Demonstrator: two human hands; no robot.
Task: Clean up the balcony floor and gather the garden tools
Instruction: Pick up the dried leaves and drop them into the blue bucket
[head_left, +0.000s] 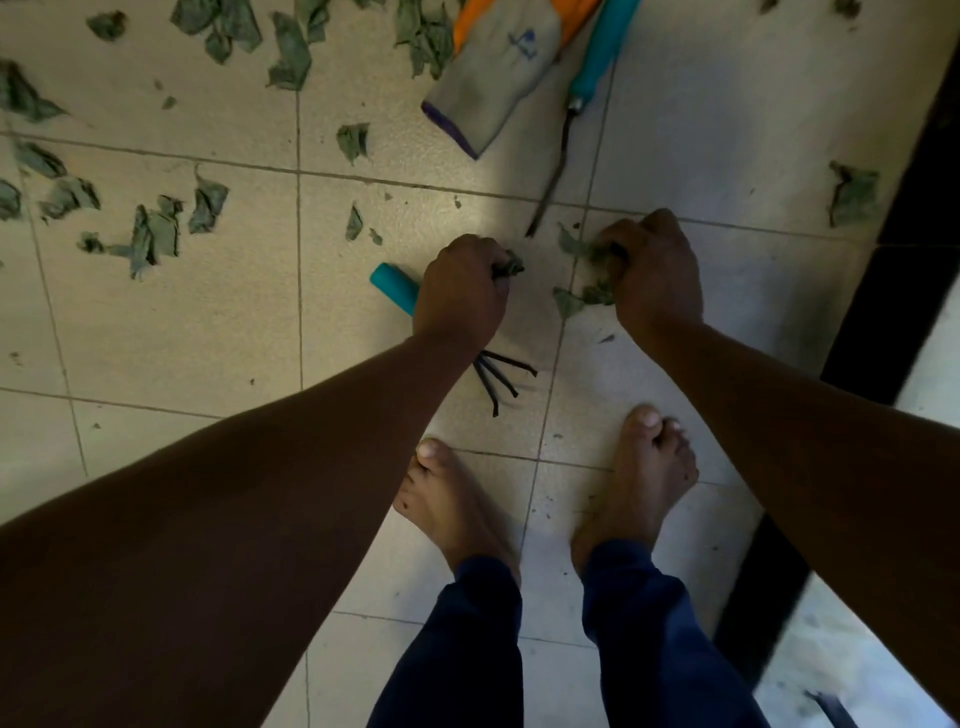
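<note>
Two bare feet (545, 499) in dark blue trouser legs (561, 649) stand beside a black strip (883, 312) running along the right.

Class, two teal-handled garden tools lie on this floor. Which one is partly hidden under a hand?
The three-pronged hand rake, beneath the left hand. The other tool lies uncovered beside the glove, farther from the person.

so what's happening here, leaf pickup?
Yes. A barefoot person bends over the tiled floor, gathering torn green leaves. The left hand grips a small clump of leaves, and the right hand grips a larger bunch. A teal-handled hand rake lies under the left wrist; a second teal-handled tool and a glove lie further ahead. Many leaves are scattered to the left.
</note>
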